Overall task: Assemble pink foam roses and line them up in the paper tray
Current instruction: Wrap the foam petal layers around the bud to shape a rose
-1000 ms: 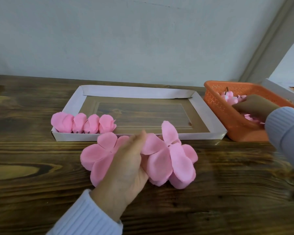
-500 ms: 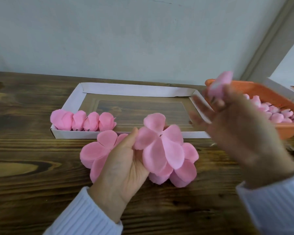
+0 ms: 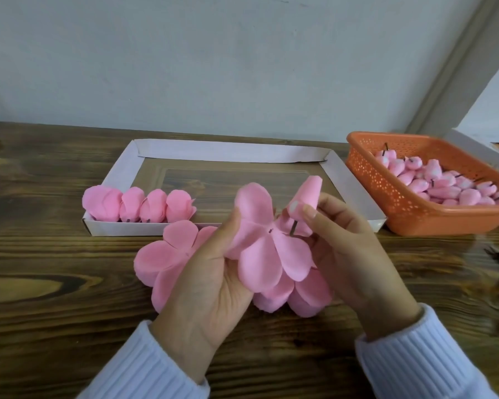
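Wooden worktop [image 3: 55, 283] fills the lower frame. The paper tray [image 3: 231, 153] lies at centre, four finished roses [image 3: 139, 205] lined along its lower-left edge. An orange basket [image 3: 386, 197] of buds [image 3: 444, 185] sits right. In the foreground the left hand [image 3: 211, 283] grips flat petals [image 3: 260, 254], and the right hand [image 3: 349, 249] pinches a stemmed bud [image 3: 307, 194].

the paper tray [image 3: 231, 152] lies on the desk [image 3: 55, 312], close to the wall [image 3: 213, 67] at the back. four roses [image 3: 139, 205] sit side by side in the tray's front left corner, touching each other. the basket [image 3: 386, 191] sits just right of the tray, with many buds [image 3: 450, 185] in it. a pile of loose petals [image 3: 162, 254] lies on the desk just in front of the tray. above that pile, the left grip [image 3: 211, 283] holds a petal piece [image 3: 260, 254]. the right grip [image 3: 355, 249] holds a bud [image 3: 306, 194] just right of it, with the stem near the middle of the piece.
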Motion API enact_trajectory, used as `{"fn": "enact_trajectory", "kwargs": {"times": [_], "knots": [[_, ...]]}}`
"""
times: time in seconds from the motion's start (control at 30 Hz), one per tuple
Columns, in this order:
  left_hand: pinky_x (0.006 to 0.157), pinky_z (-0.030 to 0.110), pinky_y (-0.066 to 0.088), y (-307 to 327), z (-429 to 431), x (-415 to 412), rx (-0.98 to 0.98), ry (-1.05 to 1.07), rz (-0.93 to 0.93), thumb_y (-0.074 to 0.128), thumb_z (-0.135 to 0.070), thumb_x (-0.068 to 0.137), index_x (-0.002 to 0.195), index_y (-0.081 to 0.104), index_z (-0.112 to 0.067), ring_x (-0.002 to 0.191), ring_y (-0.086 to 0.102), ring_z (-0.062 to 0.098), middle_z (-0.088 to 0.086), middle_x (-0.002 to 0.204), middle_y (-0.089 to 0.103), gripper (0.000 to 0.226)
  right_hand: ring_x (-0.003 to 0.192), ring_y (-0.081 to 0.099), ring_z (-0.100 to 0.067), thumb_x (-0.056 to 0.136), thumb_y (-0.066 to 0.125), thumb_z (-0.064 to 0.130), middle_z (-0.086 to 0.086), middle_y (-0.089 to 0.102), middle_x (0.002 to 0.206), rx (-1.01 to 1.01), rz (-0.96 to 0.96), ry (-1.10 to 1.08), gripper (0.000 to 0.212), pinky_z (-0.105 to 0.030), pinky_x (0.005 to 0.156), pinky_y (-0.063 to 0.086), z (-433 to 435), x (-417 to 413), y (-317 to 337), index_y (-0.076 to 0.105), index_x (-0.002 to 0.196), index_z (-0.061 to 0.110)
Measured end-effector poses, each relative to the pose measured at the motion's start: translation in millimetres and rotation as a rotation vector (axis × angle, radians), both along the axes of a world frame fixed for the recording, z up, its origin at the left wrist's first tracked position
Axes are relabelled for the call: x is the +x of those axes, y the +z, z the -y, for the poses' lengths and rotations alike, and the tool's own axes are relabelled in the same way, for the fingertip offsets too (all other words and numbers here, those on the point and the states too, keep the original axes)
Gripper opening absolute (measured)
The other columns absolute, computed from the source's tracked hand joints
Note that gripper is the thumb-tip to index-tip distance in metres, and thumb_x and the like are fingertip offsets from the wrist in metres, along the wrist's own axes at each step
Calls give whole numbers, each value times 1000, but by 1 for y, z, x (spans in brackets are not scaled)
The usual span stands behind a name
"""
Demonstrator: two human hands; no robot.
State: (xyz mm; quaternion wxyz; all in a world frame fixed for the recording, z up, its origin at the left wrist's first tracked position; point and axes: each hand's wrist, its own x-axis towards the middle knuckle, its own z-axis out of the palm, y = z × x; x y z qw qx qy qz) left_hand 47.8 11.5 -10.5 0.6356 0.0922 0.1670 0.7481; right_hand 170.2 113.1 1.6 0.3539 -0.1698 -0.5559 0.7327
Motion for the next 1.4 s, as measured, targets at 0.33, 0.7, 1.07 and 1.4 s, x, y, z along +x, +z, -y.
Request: {"fn": "enact_trajectory", "kwargs": {"times": [0.33,0.7,1.07,1.4], "knots": [[100,37,48,-3,-1,3,-62,-12,-136,57,-8,85,123,61,6,116,63,27,21,117,67,41,88,66,-24,82,74,21,-10,71,92,208,9,-127,17,-38,81,54,5,-2,-4,70,96,13],[87,40,55,-4,5,4,-201,90,-752,71,-20,72,105,73,-12,100,71,23,8,103,75,35,85,65,-34,76,72,28,-8,71,90,575,162,-173,23,-42,74,55,5,9,2,68,97,19],[77,39,52,-2,4,5,-316,207,-803,61,-13,91,76,76,-16,83,68,20,4,80,72,21,91,64,-23,81,70,17,-6,61,97,692,-151,-528,30,-33,81,52,20,0,-8,53,104,24],[65,31,57,-1,1,8,-339,278,-655,57,-13,94,66,77,-24,76,70,16,3,80,74,35,85,62,-19,96,56,30,16,57,106,1077,-199,-696,26,-32,73,48,28,2,-14,48,121,37]]}}
